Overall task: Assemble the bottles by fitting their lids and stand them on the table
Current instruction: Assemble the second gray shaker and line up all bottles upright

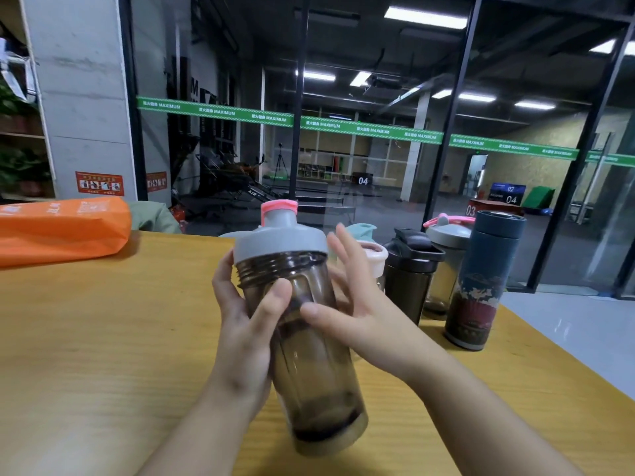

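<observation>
1. Ahead, the wooden surface (103, 338) lies bare to the left; its right edge runs just beyond a row of standing bottles (412, 269).
2. Left hand (240, 331) wraps the smoky bottle (309, 355), thumb across its front; right hand (350, 304) is spread, thumb touching the bottle.
3. Held above the surface, the bottle's long axis tilts, grey lid (280, 240) pointing up and slightly left.

Light: even and moderately bright on the table (103, 321); ceiling strip lights (424, 16) glow beyond dark glass (378, 97).
Glare: reflections on the glass.
Blur: slight on the right hand (354, 297).
Distortion: wide-angle bending at the edges.
</observation>
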The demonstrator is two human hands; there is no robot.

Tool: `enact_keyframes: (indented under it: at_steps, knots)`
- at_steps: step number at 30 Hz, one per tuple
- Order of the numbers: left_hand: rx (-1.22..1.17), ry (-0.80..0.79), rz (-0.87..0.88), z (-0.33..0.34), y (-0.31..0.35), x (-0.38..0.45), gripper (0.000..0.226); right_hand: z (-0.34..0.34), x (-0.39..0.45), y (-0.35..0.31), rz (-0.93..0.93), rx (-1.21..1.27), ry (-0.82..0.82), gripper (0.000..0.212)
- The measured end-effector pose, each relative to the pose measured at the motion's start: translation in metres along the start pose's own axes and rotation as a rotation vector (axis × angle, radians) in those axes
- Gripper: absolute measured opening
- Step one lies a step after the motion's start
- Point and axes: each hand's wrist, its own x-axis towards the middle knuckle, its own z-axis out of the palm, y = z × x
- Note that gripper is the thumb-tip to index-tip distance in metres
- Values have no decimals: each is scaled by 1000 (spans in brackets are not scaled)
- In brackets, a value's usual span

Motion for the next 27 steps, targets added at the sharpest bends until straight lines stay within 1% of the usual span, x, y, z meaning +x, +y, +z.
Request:
enact_keyframes:
  at_steps: [2, 4, 5, 7, 10, 12, 13, 17, 19, 22, 25, 27]
  knots:
    - [-7, 45, 12, -3, 1, 3, 100, -3, -4, 12, 127, 13, -79, 103]
    - [-8, 79, 7, -5, 1, 5, 103, -6, -12, 25, 237, 15, -162, 105]
    - [-2, 85, 7, -6, 1, 5, 101, -6, -16, 30, 278, 19, -205, 103]
    - [15, 84, 12, -8, -3, 5, 98, -5, -24, 37, 318, 21, -250, 93]
    - [34, 73, -13, -7, -9, 5, 86, -6, -30, 42, 296, 3, -173, 77]
    - [47, 54, -42, -8, -9, 8, 87, -12, -31, 45, 262, -43, -124, 72]
    - [49, 51, -52, -9, -8, 9, 92, -17, -32, 46, 247, -62, -112, 70]
    - [53, 67, -135, -13, 0, 15, 128, -32, -37, 50, 202, -119, -92, 69]
    - [61, 73, -166, -18, -1, 18, 132, -38, -39, 51, 171, -156, -81, 69]
    - [121, 17, -210, -25, -2, 22, 130, -52, -43, 54, 136, -206, -15, 70]
    - [138, -87, -263, -28, -5, 23, 114, -65, -49, 62, 110, -234, 107, 74]
    - [130, -118, -310, -27, -9, 22, 109, -69, -52, 68, 83, -278, 161, 77]
